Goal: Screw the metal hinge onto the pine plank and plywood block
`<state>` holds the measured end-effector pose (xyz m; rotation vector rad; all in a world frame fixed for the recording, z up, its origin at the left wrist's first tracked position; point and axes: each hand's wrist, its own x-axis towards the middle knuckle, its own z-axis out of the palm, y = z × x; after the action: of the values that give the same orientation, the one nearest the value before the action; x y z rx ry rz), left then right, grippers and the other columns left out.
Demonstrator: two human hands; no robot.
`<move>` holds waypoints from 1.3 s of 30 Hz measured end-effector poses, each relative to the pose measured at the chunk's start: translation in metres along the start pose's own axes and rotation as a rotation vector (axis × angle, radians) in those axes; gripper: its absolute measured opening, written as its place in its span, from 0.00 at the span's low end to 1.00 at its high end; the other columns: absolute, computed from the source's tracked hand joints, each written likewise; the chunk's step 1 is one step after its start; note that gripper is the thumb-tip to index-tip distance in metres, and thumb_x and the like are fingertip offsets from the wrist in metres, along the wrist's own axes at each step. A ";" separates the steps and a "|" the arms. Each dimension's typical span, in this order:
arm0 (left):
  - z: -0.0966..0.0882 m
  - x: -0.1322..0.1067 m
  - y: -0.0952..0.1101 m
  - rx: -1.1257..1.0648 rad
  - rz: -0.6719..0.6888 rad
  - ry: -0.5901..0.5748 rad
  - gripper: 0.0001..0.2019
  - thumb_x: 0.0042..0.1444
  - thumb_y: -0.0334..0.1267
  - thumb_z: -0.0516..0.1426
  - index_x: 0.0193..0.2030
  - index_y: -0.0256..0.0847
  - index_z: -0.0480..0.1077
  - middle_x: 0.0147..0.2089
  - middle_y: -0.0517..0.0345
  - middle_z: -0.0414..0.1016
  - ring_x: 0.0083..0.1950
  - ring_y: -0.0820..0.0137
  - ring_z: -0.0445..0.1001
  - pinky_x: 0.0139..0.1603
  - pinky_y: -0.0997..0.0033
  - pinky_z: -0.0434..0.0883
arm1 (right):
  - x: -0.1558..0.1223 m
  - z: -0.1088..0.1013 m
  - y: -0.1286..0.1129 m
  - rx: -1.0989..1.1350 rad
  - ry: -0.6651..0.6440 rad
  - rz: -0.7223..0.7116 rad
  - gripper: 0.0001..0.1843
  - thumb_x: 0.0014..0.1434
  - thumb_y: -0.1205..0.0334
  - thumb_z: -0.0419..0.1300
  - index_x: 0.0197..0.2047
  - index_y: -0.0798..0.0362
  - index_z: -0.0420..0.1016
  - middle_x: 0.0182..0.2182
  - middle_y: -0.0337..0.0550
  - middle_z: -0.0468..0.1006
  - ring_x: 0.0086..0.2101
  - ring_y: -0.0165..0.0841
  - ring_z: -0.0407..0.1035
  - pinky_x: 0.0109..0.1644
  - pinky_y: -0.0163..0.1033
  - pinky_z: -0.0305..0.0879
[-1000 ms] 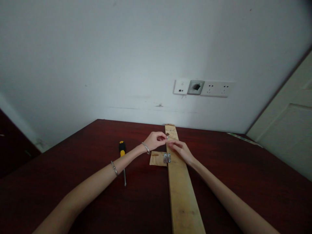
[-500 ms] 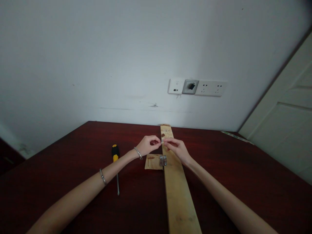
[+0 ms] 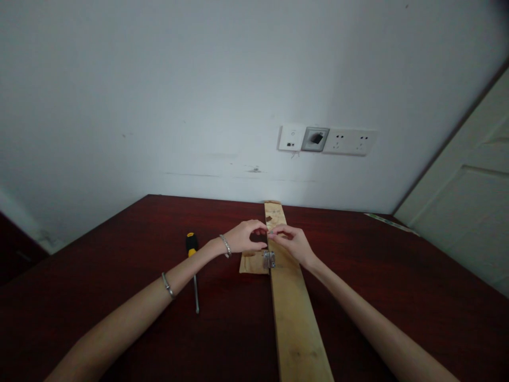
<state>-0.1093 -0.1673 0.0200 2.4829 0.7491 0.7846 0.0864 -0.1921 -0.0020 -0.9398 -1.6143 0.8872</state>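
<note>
Dark red table against a pale wall, with a long board on it

Flat and yellow-brown, the board runs from beside the wall toward the person, with dark marks on its near part and a brown patch near its far end. At its left edge sits a silvery hinge, and a short wood piece of similar colour juts out left from there. Just beyond the hinge, the left hand has thumb and fingers apart at the board's left edge. Over the board, the right hand has its fingertips pinched together on a shiny bit, too small to identify. Left of the board lies a black-and-yellow screwdriver, partly hidden by the left forearm.
</note>
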 end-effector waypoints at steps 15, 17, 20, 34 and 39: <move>0.020 -0.011 -0.002 0.490 -0.125 -0.407 0.47 0.30 0.68 0.61 0.51 0.34 0.64 0.47 0.43 0.64 0.46 0.55 0.62 0.47 0.60 0.62 | -0.010 -0.006 0.017 -0.155 -0.282 -0.079 0.08 0.46 0.54 0.67 0.29 0.48 0.81 0.39 0.43 0.73 0.42 0.35 0.68 0.50 0.43 0.62; 0.021 -0.011 0.000 0.499 -0.145 -0.411 0.46 0.30 0.68 0.60 0.51 0.35 0.63 0.47 0.44 0.64 0.47 0.56 0.62 0.48 0.60 0.62 | -0.010 -0.007 0.018 -0.179 -0.308 -0.083 0.09 0.46 0.53 0.67 0.29 0.48 0.81 0.40 0.43 0.73 0.43 0.35 0.67 0.51 0.43 0.62; 0.021 -0.012 0.001 0.513 -0.180 -0.439 0.43 0.34 0.68 0.59 0.50 0.36 0.62 0.48 0.47 0.63 0.49 0.56 0.61 0.50 0.59 0.61 | -0.010 -0.008 0.020 -0.204 -0.327 -0.087 0.09 0.46 0.53 0.67 0.29 0.49 0.80 0.40 0.43 0.72 0.43 0.35 0.67 0.51 0.44 0.62; 0.022 -0.013 -0.003 0.469 -0.173 -0.439 0.36 0.40 0.62 0.60 0.48 0.36 0.62 0.48 0.48 0.63 0.49 0.58 0.62 0.49 0.61 0.62 | -0.011 -0.007 0.022 -0.228 -0.375 -0.114 0.05 0.46 0.57 0.68 0.29 0.47 0.80 0.41 0.42 0.70 0.44 0.35 0.66 0.53 0.45 0.60; 0.021 -0.013 -0.003 0.461 -0.163 -0.427 0.35 0.40 0.64 0.59 0.46 0.36 0.62 0.47 0.48 0.63 0.48 0.58 0.62 0.48 0.62 0.63 | -0.011 -0.007 0.021 -0.226 -0.390 -0.127 0.05 0.46 0.58 0.68 0.29 0.47 0.80 0.41 0.42 0.69 0.44 0.35 0.66 0.53 0.46 0.60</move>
<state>-0.1060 -0.1778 -0.0025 2.7955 1.0370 0.0059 0.0979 -0.1927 -0.0243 -0.8398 -2.1192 0.8471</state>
